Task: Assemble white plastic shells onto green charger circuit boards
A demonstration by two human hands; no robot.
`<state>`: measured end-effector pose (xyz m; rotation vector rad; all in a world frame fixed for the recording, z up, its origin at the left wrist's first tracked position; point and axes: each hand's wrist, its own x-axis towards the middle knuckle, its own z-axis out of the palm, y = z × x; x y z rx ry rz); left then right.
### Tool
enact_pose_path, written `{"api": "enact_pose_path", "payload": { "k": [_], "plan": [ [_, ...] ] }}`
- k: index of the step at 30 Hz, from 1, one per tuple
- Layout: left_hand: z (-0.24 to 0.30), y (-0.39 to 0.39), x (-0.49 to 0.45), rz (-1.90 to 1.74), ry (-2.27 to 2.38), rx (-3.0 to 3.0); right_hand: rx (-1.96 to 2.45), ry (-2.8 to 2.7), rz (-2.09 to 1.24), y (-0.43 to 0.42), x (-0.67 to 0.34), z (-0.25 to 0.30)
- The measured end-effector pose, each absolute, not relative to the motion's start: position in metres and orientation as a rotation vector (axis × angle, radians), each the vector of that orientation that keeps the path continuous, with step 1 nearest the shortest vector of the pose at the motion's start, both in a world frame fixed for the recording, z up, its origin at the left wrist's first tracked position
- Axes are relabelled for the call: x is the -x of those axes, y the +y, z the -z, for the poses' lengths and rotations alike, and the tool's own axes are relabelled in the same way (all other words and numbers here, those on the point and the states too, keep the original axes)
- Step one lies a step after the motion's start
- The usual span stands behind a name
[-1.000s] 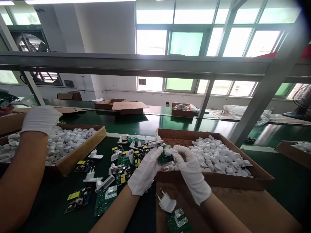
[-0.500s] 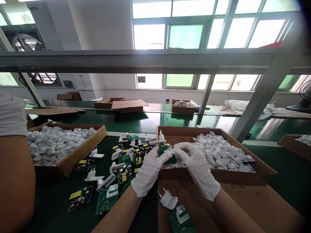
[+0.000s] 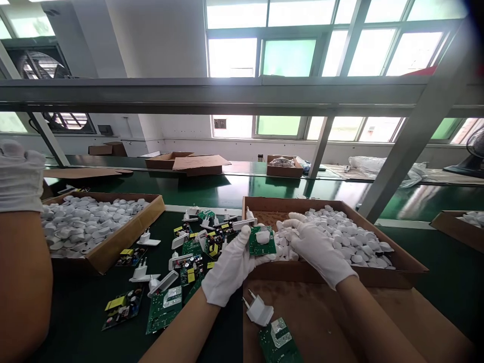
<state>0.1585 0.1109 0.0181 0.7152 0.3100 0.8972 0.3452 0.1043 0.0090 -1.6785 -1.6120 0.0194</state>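
Note:
My gloved left hand [image 3: 236, 259] grips a green circuit board [image 3: 269, 246] by its left and lower edges. A white piece [image 3: 262, 237] sits on the board's face. To the right, my gloved right hand [image 3: 315, 244] is over the white pieces [image 3: 351, 232] in a cardboard box [image 3: 302, 272], fingers stretched out and apart, with nothing visibly held. On the cardboard flap below lie a white two-pin plug [image 3: 259, 309] and another green circuit board [image 3: 280, 342].
Left of my hands, circuit boards [image 3: 165, 307] and white plug housings [image 3: 163, 283] lie scattered on the dark green table. A second box [image 3: 124, 237] of white pieces stands farther left, beside another person's gloved hand [image 3: 20, 176]. A metal post [image 3: 408, 126] slants at the right.
My right hand has left the circuit board and moved right, over the white pieces. My left hand keeps the board, whose face now shows the white piece.

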Motion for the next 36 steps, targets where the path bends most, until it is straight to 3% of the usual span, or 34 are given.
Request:
{"api": "enact_pose_path", "payload": {
  "k": [6, 10, 17, 28, 31, 36],
  "plan": [
    [-0.022, 0.11, -0.16, -0.896, 0.283, -0.667, 1.121, -1.676, 0.015, 0.099, -0.31, -0.006],
    [-0.021, 0.108, -0.162, -0.947, 0.339, -0.618, 1.173, -1.621, 0.012, 0.095, -0.292, -0.004],
    [-0.027, 0.105, -0.167, -1.093, 0.369, -0.61, 1.165, -1.565, -0.384, 0.085, -0.289, -0.018],
    [-0.008, 0.109, -0.165, -1.105, 0.425, -1.016, 1.145, -1.247, -0.202, 0.098, -0.28, 0.007],
    [-0.007, 0.11, -0.165, -1.096, 0.454, -1.083, 1.106, -1.196, -0.357, 0.096, -0.28, 0.006],
    [-0.016, 0.108, -0.162, -1.101, 0.54, -1.222, 0.904, -1.377, -0.954, 0.082, -0.282, -0.014]
  ]
}}
